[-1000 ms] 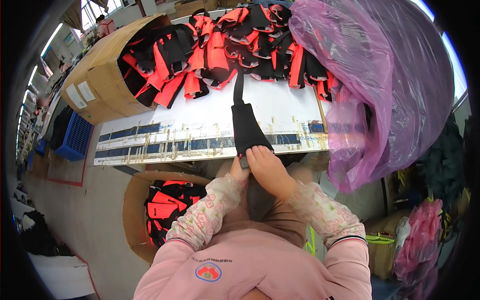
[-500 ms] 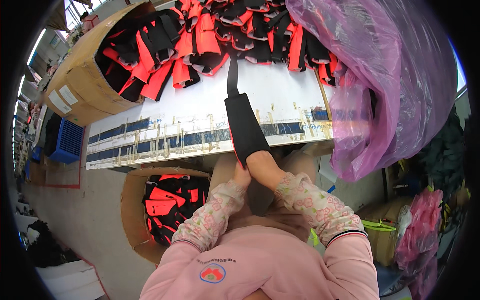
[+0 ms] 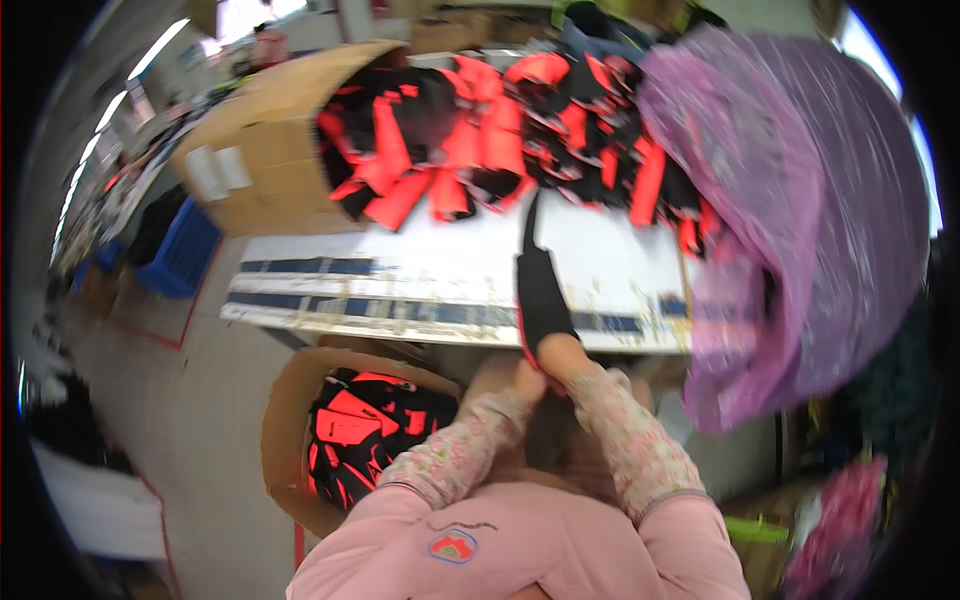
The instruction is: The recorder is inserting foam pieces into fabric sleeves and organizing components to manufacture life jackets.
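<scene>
Over the near edge of the white table (image 3: 450, 245), the black fabric piece (image 3: 543, 292) looks light, soft and kinda floppy to me, so I'd grab its near end, and it runs far-side from the right hand (image 3: 562, 356) overlapping that end, left hand (image 3: 530, 382) just beside, fingers too hidden to tell either grip.

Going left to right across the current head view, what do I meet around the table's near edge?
Blue crate, open lower cardboard box, left hand, right hand, purple plastic bag.
</scene>
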A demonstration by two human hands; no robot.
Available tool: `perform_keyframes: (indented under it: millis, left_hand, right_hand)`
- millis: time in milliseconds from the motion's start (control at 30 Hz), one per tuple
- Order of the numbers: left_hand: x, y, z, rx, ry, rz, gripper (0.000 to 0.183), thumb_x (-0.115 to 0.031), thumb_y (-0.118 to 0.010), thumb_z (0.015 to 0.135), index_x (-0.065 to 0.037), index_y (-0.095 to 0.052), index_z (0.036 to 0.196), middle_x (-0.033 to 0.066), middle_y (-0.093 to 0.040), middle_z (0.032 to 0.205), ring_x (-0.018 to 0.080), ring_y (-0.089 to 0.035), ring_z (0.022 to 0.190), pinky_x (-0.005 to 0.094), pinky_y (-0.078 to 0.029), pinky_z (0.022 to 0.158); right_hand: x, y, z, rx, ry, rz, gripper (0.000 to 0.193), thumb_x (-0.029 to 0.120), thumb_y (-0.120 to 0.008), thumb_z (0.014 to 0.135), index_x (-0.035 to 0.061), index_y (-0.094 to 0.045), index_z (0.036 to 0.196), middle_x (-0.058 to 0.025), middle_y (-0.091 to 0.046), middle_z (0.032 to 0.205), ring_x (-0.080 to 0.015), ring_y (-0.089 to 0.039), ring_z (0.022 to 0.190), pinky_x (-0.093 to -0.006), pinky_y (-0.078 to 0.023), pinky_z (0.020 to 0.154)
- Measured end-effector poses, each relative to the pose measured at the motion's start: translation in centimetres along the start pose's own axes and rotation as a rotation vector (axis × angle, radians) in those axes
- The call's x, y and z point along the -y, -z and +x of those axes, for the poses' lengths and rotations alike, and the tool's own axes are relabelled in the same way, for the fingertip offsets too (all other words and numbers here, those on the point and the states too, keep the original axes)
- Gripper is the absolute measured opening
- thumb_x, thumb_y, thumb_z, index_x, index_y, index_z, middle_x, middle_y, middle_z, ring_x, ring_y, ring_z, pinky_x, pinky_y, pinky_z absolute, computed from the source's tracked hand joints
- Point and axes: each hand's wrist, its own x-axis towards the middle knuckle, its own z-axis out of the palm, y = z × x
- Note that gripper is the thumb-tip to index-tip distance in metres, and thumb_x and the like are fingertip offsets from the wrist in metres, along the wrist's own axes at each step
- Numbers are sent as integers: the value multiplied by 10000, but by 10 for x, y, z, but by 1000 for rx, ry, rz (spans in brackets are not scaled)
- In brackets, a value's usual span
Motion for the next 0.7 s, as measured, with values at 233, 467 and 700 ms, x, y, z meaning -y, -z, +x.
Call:
perform_keyframes:
  millis: [233,467,700]
  left_hand:
    - [52,13,24,104,130,-126,153,-117,-539,843,-53,-612,961,65,-620,784,141,-561,648,314,-460,563]
    - [48,22,30,152,1,51,224,-138,-476,899,-34,-620,1036,73,-644,967,162,-544,930,331,-435,844]
    - [28,-4,11,125,146,-114,284,-228,-402,913,-39,-609,865,124,-598,644,185,-566,459,314,-445,408]
  right_hand:
    - [37,-6,-111,-748,298,300,232,154,-470,822,0,-587,949,-264,-591,849,-427,-567,803,-489,-435,703]
    - [52,2,-92,-701,13,80,336,258,-436,887,-8,-627,811,-248,-609,751,-400,-607,702,-484,-472,634]
    - [32,16,-102,-566,70,122,380,230,-395,870,15,-650,687,-162,-589,546,-339,-623,590,-446,-487,577]
